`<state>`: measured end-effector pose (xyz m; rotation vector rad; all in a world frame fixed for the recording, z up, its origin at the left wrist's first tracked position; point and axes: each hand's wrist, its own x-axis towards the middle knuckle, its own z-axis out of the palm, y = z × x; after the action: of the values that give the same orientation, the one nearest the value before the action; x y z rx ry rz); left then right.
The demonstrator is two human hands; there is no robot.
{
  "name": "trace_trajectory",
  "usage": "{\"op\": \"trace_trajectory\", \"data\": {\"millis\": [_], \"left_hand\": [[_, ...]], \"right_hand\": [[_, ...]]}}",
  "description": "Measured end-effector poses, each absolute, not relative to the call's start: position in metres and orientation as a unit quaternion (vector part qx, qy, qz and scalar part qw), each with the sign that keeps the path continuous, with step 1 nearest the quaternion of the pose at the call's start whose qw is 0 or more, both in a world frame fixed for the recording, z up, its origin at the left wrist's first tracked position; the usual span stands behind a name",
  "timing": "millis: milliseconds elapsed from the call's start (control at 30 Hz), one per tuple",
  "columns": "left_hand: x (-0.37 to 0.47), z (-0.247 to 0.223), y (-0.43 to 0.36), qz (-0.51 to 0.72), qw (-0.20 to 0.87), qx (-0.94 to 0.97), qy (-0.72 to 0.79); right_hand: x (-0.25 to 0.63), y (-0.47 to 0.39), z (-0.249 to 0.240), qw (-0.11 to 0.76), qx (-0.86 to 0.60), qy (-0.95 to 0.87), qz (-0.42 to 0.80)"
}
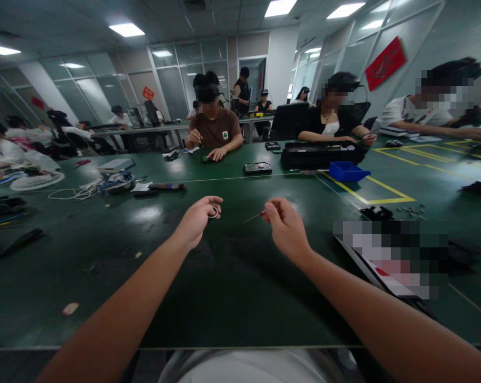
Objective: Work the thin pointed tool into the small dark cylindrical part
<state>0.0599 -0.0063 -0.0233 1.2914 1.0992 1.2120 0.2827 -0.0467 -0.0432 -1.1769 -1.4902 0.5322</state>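
My left hand (196, 221) hovers above the green table (224, 298) with its fingers curled toward the middle. At its fingers is a small silver ring-shaped piece (213, 212), which seems pinched there; part of it is hidden. To the right, my right hand (286, 226) is closed around the red handle of a thin screwdriver (253, 217). The screwdriver's bare shaft points left and slightly down, toward my left hand. A gap separates the two hands, and the tip touches nothing that I can make out.
Beyond my hands lies a hard drive (257, 168). A blue tray (347, 171) and a long black casing (324, 154) stand at the back right. Cables (79, 190) and a dark-handled tool (166, 186) lie left. Co-workers sit across the table.
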Motion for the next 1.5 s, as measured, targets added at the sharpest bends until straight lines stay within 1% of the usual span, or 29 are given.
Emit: {"op": "trace_trajectory", "data": {"millis": [233, 367, 500, 767, 1000, 1233, 1400, 1500], "left_hand": [[0.078, -0.057, -0.007, 0.421, 0.462, 0.613, 0.484], [0.069, -0.066, -0.009, 0.363, 0.374, 0.691, 0.501], [0.063, -0.071, -0.010, 0.355, 0.315, 0.726, 0.498], [0.066, -0.072, -0.012, 0.336, 0.279, 0.782, 0.444], [0.069, -0.063, -0.018, 0.323, 0.241, 0.776, 0.485], [0.066, -0.067, -0.015, 0.321, 0.214, 0.795, 0.469], [0.065, -0.065, -0.017, 0.309, 0.198, 0.799, 0.475], [0.066, -0.062, -0.019, 0.300, 0.190, 0.803, 0.479]], "right_hand": [[0.282, -0.047, -0.043, 0.567, -0.495, -0.615, 0.235], [0.282, -0.046, -0.046, 0.571, -0.482, -0.611, 0.261], [0.282, -0.047, -0.047, 0.562, -0.449, -0.630, 0.293], [0.281, -0.046, -0.047, 0.535, -0.452, -0.658, 0.278], [0.280, -0.044, -0.049, 0.540, -0.451, -0.659, 0.267], [0.281, -0.044, -0.047, 0.531, -0.467, -0.653, 0.271], [0.283, -0.047, -0.040, 0.491, -0.524, -0.660, 0.219], [0.283, -0.048, -0.038, 0.485, -0.513, -0.673, 0.221]]}}
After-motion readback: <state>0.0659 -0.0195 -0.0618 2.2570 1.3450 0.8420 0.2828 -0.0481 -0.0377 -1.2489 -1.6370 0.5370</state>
